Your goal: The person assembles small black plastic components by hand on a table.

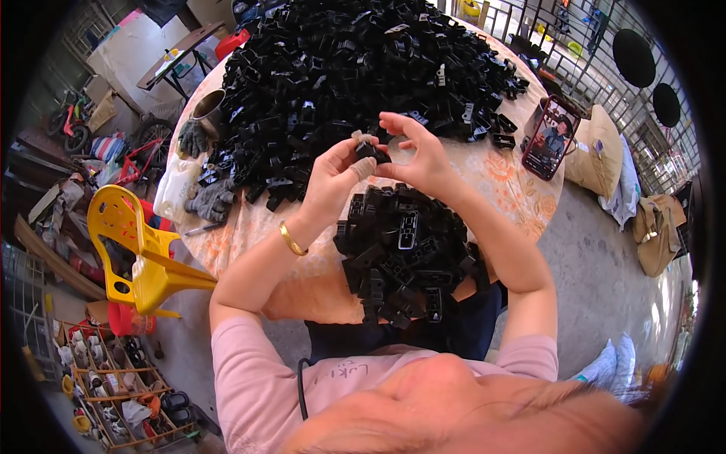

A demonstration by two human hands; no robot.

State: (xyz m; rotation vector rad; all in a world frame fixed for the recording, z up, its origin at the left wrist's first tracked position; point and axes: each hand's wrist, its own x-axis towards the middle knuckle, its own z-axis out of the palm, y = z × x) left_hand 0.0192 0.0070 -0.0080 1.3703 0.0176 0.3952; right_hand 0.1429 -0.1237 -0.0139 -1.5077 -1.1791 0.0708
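Observation:
Between my hands, over the tablecloth, is a small black plastic part [370,152]. My left hand [333,178] pinches it between thumb and index finger, both wrapped in beige tape. From the other side my right hand [425,163] meets the part with its thumb and a curled finger, while its index finger stands off above. Just below the hands lies a smaller pile of black plastic parts [408,231] at the table's near edge. A far larger heap of similar black parts [355,68] covers the back of the table. The held part's exact shape is partly hidden by fingers.
Dark gloves [212,200], a white container [175,184] and a metal cup [209,106] sit at the table's left. A phone [550,138] stands upright on the right. A yellow chair [140,253] is left of the round table; sacks [597,155] are on the right.

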